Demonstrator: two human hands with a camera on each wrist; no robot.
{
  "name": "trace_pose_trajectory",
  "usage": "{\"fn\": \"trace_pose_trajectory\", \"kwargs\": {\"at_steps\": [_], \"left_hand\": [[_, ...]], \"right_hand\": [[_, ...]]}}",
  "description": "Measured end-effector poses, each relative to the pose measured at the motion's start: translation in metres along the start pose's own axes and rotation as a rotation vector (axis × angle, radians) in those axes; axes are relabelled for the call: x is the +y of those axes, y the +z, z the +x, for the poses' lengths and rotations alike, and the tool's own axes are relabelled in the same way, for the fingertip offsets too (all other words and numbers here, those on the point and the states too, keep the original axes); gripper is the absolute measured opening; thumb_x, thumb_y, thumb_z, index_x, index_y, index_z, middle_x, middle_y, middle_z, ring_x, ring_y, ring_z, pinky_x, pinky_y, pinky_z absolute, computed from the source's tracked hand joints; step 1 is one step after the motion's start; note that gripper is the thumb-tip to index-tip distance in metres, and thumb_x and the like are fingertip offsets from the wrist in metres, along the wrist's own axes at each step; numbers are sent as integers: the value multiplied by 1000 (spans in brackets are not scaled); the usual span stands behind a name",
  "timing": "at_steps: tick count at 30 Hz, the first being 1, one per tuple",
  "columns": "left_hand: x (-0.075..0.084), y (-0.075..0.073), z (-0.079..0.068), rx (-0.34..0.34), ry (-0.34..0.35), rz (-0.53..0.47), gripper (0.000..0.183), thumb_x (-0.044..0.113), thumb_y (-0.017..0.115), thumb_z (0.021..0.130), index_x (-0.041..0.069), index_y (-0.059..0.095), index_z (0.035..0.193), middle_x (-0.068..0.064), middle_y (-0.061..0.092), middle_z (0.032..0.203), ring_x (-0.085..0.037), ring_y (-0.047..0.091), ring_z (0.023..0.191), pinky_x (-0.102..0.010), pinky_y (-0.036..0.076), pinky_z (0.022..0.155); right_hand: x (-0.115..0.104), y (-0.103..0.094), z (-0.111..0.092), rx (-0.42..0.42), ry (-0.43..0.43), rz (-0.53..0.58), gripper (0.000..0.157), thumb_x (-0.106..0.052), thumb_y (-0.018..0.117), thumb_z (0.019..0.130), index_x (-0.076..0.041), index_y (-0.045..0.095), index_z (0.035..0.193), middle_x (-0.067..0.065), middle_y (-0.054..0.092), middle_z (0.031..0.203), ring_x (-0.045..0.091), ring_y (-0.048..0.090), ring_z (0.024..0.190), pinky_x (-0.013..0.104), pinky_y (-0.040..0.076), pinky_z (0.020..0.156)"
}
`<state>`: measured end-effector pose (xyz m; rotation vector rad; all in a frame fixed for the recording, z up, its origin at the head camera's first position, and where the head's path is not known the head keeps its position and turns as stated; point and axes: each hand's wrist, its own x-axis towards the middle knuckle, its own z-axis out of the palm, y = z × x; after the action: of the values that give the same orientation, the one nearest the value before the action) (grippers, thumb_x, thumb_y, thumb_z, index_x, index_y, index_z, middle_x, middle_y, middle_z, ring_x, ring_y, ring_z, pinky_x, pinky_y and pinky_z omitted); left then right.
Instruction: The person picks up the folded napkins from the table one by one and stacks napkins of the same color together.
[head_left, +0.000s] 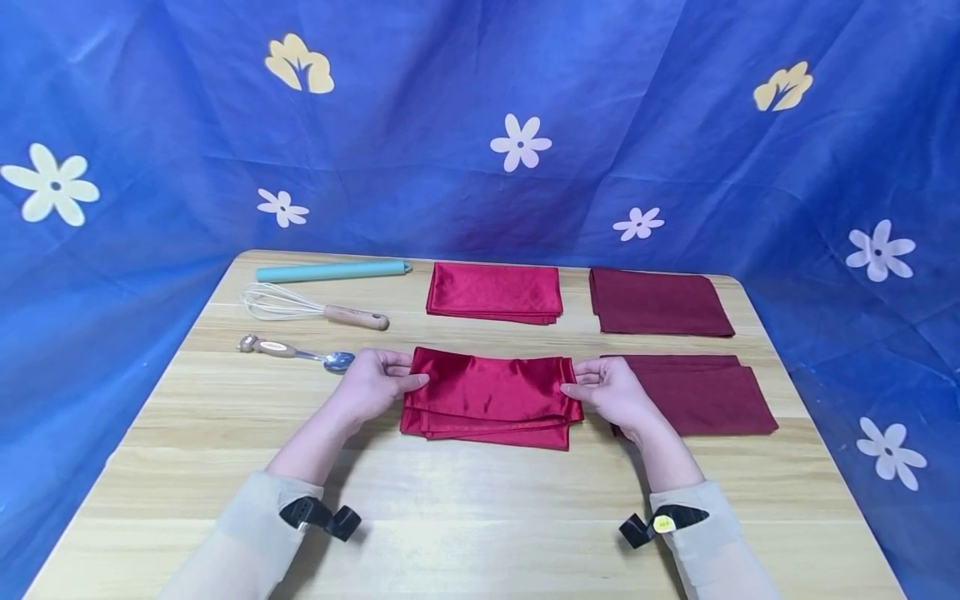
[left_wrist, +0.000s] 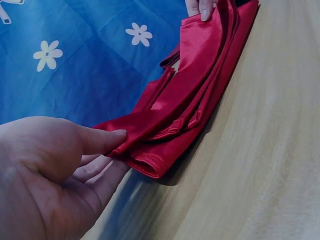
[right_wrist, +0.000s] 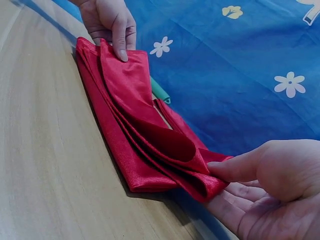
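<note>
A shiny red satin cloth, folded in several layers, lies at the middle of the table between both hands. Its left end is pinched by my left hand, thumb on top and fingers beneath. My right hand pinches the right end in the same way. In the right wrist view the layers of the cloth bow apart near the right thumb, and the lower layers rest on the wood. The left wrist view shows the cloth's lifted edge at the left thumb.
Behind lies another folded red cloth. Two folded maroon cloths, one at the back and one nearer, lie at the right. On the left are a teal rod, a whisk and a spoon. A blue flowered curtain hangs behind.
</note>
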<state>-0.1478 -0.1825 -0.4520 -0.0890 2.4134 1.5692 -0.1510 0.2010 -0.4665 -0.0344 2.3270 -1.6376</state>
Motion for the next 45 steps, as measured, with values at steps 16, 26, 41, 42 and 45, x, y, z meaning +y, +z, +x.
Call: {"fn": "trace_pose_trajectory", "kwargs": {"at_steps": [16,26,41,42,45], "left_hand": [[10,-9,12,-41,-12,-56,33,8,82,94,-9,70,120,-8,75,93,-13,66,79,-30,59,68],[21,-19,21,-53,-2,-104,36,8,83,93,-12,68,120,-5,76,87,-7,64,74,-21,46,56],[20,-22,34,-72,-11,-176,39,7,82,94,-10,66,126,-6,77,94,-10,71,82,-27,61,75],[21,-23,34,-72,-8,-186,38,6,81,94,-10,66,125,-6,77,93,-9,71,82,-27,61,75],[24,-24,36,-81,-9,-214,37,4,81,94,-11,67,125,-7,79,95,-9,73,84,-27,61,77]], "right_hand": [[-6,-10,5,4,45,26,41,-8,81,93,11,66,126,17,74,112,19,68,99,29,57,76],[-11,-17,10,1,35,89,33,-3,78,94,12,64,120,8,75,99,9,69,86,24,57,76],[-18,-30,23,-19,20,112,36,-4,78,95,14,61,122,5,74,88,10,70,77,27,60,77],[-19,-30,23,-18,21,115,37,-4,78,95,14,61,122,4,74,88,9,70,77,28,61,77],[-24,-32,24,-17,20,123,39,-3,78,95,15,60,125,5,75,89,9,71,77,28,61,78]]}}
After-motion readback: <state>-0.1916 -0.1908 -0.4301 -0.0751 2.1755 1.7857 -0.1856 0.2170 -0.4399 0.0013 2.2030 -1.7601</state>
